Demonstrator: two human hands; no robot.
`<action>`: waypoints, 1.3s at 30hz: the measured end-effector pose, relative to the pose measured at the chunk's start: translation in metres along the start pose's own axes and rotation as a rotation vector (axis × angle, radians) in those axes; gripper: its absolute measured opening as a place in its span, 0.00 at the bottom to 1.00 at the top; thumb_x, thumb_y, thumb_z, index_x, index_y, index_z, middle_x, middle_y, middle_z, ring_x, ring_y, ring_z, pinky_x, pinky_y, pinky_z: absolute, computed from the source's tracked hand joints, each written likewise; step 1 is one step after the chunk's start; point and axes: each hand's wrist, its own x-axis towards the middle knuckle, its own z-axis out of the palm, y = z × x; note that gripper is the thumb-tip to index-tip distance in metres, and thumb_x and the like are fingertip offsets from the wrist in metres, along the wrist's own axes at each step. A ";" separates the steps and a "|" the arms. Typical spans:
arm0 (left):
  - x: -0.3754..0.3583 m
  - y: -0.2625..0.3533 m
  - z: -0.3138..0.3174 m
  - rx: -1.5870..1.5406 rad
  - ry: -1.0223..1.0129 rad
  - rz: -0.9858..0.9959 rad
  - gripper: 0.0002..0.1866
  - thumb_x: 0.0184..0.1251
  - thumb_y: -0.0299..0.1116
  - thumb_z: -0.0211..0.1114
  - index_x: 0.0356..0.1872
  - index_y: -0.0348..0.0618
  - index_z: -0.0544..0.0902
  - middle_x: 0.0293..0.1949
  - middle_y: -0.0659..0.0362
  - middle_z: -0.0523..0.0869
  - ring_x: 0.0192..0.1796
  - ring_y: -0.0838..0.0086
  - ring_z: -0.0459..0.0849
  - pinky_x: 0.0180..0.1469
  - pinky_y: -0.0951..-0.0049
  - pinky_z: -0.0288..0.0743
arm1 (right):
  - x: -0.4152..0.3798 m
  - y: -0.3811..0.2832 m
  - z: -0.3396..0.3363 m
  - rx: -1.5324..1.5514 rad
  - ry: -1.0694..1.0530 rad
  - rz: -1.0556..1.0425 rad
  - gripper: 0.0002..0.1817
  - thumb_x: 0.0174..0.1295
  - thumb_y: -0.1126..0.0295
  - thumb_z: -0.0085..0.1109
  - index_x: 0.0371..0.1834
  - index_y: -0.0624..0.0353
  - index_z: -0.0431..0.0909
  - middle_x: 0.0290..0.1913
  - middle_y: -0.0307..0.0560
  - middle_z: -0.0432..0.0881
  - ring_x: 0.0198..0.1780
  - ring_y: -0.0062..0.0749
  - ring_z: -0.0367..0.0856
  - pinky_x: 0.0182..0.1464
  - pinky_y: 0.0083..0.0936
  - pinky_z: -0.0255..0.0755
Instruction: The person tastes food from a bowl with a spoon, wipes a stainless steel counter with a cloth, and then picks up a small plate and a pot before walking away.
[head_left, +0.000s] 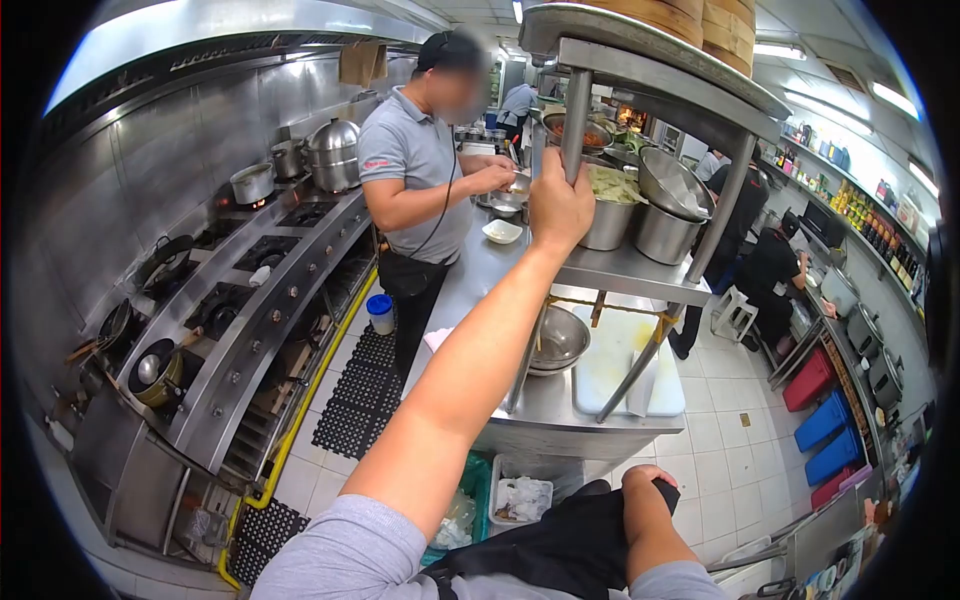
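My left arm stretches forward, and my left hand (560, 205) is closed around an upright metal shelf post (577, 110). Just right of that hand, on the shelf, stand a pot of pale green leafy vegetables (613, 190) and a steel pot (668, 235) with a tilted metal bowl (672, 183) on it. Beneath the shelf are stacked steel bowls (560, 338) and a white cutting board (625, 372). My right hand (648, 478) is low, by my black apron (560, 545); its fingers are mostly hidden.
A co-worker (420, 170) in a grey shirt works over a bowl at the steel counter (470, 270). Along the left runs a stove (270, 260) with pots and woks. Bins (822, 420) line the right side, and a white stool (735, 315) stands near other workers.
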 end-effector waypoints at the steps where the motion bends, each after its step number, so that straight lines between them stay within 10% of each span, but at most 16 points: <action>1: 0.000 0.000 0.000 0.005 0.004 0.004 0.12 0.67 0.32 0.63 0.43 0.37 0.74 0.32 0.40 0.86 0.37 0.41 0.85 0.38 0.49 0.76 | 0.013 -0.010 -0.001 -0.058 -0.011 0.048 0.30 0.62 0.56 0.62 0.67 0.55 0.74 0.65 0.59 0.76 0.64 0.57 0.77 0.57 0.61 0.76; 7: -0.001 0.000 0.001 -0.052 -0.013 -0.094 0.11 0.64 0.30 0.66 0.42 0.35 0.76 0.29 0.46 0.85 0.32 0.50 0.87 0.35 0.57 0.77 | 0.006 0.017 0.008 0.023 -0.030 0.142 0.29 0.60 0.38 0.57 0.58 0.42 0.83 0.54 0.44 0.86 0.48 0.50 0.87 0.38 0.46 0.84; 9: -0.002 0.002 0.000 -0.055 0.006 -0.104 0.12 0.64 0.31 0.66 0.42 0.36 0.76 0.29 0.46 0.85 0.32 0.50 0.87 0.35 0.56 0.77 | -0.038 0.055 0.015 0.168 0.170 -0.304 0.36 0.57 0.30 0.55 0.61 0.41 0.82 0.56 0.39 0.85 0.49 0.39 0.88 0.41 0.43 0.84; 11: 0.000 0.000 -0.002 -0.044 0.040 -0.109 0.12 0.64 0.32 0.67 0.42 0.37 0.77 0.29 0.46 0.85 0.32 0.49 0.87 0.35 0.56 0.77 | -0.048 0.071 0.022 0.159 0.234 -0.280 0.41 0.55 0.25 0.53 0.62 0.41 0.81 0.57 0.35 0.85 0.51 0.32 0.87 0.42 0.39 0.84; 22: -0.003 -0.003 -0.003 -0.100 -0.031 -0.128 0.11 0.65 0.32 0.64 0.44 0.39 0.75 0.33 0.42 0.86 0.39 0.41 0.85 0.41 0.46 0.76 | -0.054 0.082 0.057 0.926 0.698 -0.369 0.31 0.56 0.43 0.61 0.51 0.59 0.85 0.59 0.59 0.81 0.67 0.52 0.73 0.67 0.50 0.67; 30: -0.002 -0.009 0.001 -0.116 -0.016 0.003 0.11 0.66 0.30 0.64 0.43 0.35 0.74 0.31 0.42 0.86 0.36 0.44 0.86 0.38 0.53 0.77 | -0.066 0.063 0.036 0.934 1.030 -0.423 0.21 0.60 0.49 0.60 0.37 0.58 0.87 0.42 0.57 0.87 0.53 0.56 0.81 0.56 0.49 0.71; 33: -0.001 -0.003 -0.003 -0.070 -0.057 -0.010 0.12 0.66 0.30 0.64 0.43 0.34 0.74 0.30 0.42 0.85 0.35 0.45 0.86 0.38 0.54 0.77 | -0.071 0.076 0.028 1.241 0.856 -0.485 0.19 0.59 0.52 0.63 0.33 0.58 0.86 0.42 0.59 0.87 0.52 0.58 0.80 0.56 0.48 0.72; 34: -0.001 -0.004 -0.001 -0.083 -0.038 0.010 0.12 0.64 0.29 0.67 0.40 0.33 0.75 0.27 0.50 0.82 0.28 0.63 0.82 0.34 0.64 0.74 | -0.068 0.077 0.029 1.328 0.870 -0.492 0.17 0.60 0.55 0.63 0.33 0.60 0.85 0.41 0.60 0.86 0.49 0.60 0.80 0.54 0.48 0.73; 39: 0.000 -0.010 0.003 -0.088 -0.020 0.028 0.12 0.63 0.29 0.67 0.39 0.33 0.75 0.27 0.51 0.82 0.28 0.64 0.81 0.34 0.64 0.74 | -0.069 0.073 0.044 1.273 1.099 -0.395 0.14 0.64 0.61 0.57 0.37 0.62 0.82 0.42 0.59 0.81 0.48 0.57 0.78 0.52 0.50 0.72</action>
